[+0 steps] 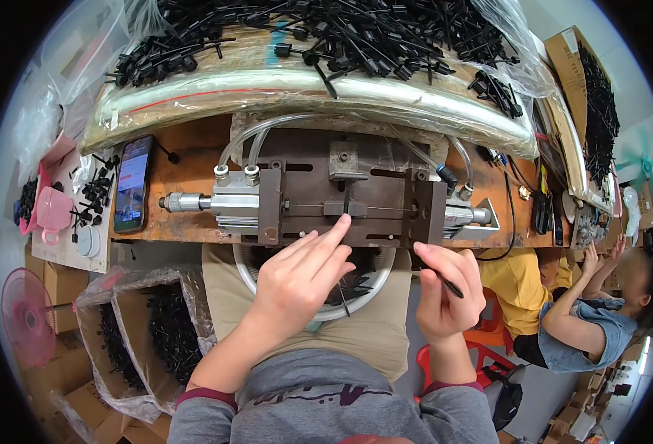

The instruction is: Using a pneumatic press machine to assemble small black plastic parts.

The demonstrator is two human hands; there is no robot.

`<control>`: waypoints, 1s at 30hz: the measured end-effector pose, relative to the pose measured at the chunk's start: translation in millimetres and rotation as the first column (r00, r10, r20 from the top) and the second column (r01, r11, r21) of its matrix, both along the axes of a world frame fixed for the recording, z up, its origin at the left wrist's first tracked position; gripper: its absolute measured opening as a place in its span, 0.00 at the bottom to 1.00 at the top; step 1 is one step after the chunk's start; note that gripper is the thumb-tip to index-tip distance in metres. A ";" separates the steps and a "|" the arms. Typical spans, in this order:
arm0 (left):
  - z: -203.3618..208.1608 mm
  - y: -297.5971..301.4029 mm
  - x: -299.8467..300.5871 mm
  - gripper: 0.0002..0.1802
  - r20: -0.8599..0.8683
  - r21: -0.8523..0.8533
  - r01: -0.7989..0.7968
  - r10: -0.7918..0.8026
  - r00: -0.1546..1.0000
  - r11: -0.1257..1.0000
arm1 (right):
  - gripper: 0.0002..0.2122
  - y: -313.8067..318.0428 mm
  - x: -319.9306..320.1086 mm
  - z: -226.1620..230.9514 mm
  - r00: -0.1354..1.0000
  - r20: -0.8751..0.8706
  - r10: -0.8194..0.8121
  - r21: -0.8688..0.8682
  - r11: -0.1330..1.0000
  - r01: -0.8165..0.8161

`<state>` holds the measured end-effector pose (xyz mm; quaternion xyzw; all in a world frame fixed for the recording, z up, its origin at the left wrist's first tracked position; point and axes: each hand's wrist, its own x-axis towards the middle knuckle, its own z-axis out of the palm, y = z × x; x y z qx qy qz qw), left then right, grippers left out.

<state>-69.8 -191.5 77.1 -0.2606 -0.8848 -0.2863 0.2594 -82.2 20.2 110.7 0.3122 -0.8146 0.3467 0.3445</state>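
Observation:
A dark metal fixture (312, 189) with a small central block is mounted at the front of the workbench. A thin black part stands in its middle slot. My left hand (297, 277) has its fingers stretched out, and the index fingertip rests at the near end of that part. To the right, my right hand (452, 296) is closed on a slim black plastic rod (451, 285), held in front of the bench edge. Most of the rod is covered by my fingers. Below, between my knees, a round white-rimmed basin (377, 292) holds more black parts.
Silver air cylinders (236, 209) with clear hoses flank the fixture. A phone (132, 185) lies at left. Piled black parts (371, 37) cover the plastic-wrapped surface behind. A lined box (123, 296) stands at lower left. A seated co-worker (582, 325) works at right.

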 end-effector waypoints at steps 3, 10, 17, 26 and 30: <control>-0.7 6.0 1.3 0.14 -0.004 -0.095 -0.062 0.062 0.998 0.994 | 0.09 -6.1 4.8 3.0 0.999 0.048 -0.021 -0.061 0.998 0.024; 8.8 5.3 -5.0 0.13 0.029 -0.121 -0.058 0.062 0.998 0.991 | 0.10 -15.5 19.2 8.5 0.747 0.628 0.219 -0.461 0.877 0.131; 12.2 5.5 -3.9 0.14 0.067 -0.135 -0.066 0.076 0.995 0.989 | 0.02 -14.7 17.9 2.5 0.389 0.702 0.597 -0.693 0.698 0.180; 31.3 -3.8 15.1 0.17 0.114 0.274 0.266 -0.306 0.945 0.924 | 0.06 -23.0 15.4 -6.8 0.443 0.697 0.563 -0.688 0.699 0.195; 33.0 -5.0 18.0 0.15 0.097 0.296 0.224 -0.263 0.960 0.928 | 0.07 -32.1 14.6 -4.7 0.453 0.675 0.583 -0.713 0.673 0.198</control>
